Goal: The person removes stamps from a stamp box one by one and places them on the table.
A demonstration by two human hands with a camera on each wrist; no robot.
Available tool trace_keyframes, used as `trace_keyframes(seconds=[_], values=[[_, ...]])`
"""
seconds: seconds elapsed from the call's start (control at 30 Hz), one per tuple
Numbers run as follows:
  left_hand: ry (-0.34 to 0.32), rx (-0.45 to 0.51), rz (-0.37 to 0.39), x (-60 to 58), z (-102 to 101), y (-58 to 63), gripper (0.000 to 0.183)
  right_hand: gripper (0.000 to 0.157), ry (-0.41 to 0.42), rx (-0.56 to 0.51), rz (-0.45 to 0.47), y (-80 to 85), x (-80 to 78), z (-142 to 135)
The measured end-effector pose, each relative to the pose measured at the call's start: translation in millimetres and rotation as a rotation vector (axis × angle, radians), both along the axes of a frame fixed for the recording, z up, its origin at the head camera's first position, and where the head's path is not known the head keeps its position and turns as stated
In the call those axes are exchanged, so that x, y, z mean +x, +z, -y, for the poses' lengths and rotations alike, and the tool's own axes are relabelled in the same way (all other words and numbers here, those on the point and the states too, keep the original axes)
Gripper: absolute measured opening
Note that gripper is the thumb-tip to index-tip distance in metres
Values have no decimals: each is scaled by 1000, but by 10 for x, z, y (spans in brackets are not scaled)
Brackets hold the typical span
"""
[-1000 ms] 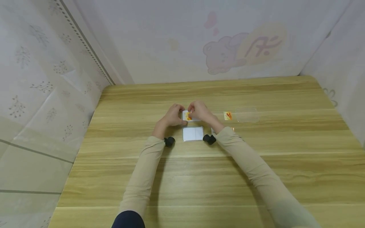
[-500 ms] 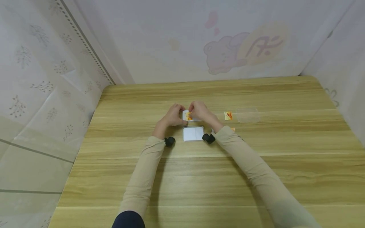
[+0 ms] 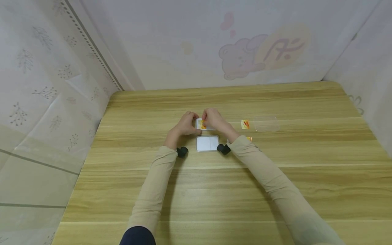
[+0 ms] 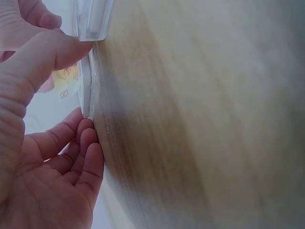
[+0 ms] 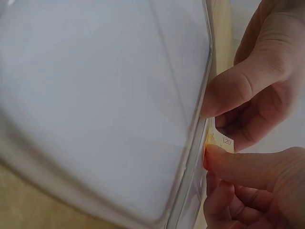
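Note:
A yellow-orange postage stamp [image 3: 203, 124] with a perforated edge and "120" printed on it stands over a white-backed flat case [image 3: 198, 124]. My right hand [image 3: 215, 119] pinches the stamp between thumb and fingers; in the right wrist view the thumb [image 5: 248, 167] covers part of it. My left hand [image 3: 185, 124] holds the case from its left side, thumb at the near edge and fingers at the far edge. Just nearer lies a second clear-rimmed case [image 3: 207, 143] with a white inside, which fills much of the right wrist view. The right hand hides the case's right part.
Another yellow-orange stamp [image 3: 244, 124] lies on the wooden table [image 3: 196, 197] to the right. Beside it is a clear plastic cover [image 3: 266, 124]. An orange-edged item [image 3: 249, 139] shows partly behind the right sleeve. A patterned curtain [image 3: 183, 44] hangs behind the table.
My right fingertips have shifted very slightly left with the pinched stamp. The left hand and both cases stay about where they were.

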State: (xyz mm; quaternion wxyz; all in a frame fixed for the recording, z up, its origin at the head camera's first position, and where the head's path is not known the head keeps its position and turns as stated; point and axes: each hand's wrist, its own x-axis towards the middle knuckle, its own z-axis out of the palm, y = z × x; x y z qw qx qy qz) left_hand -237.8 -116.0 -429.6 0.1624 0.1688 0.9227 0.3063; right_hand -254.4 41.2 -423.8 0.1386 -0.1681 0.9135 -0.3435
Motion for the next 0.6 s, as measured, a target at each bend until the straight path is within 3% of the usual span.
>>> trace_keyframes(seconds=[0.6], values=[[2,7,11,-6,1,-4,63,5,-5,-92,-63,-21,47,-69]])
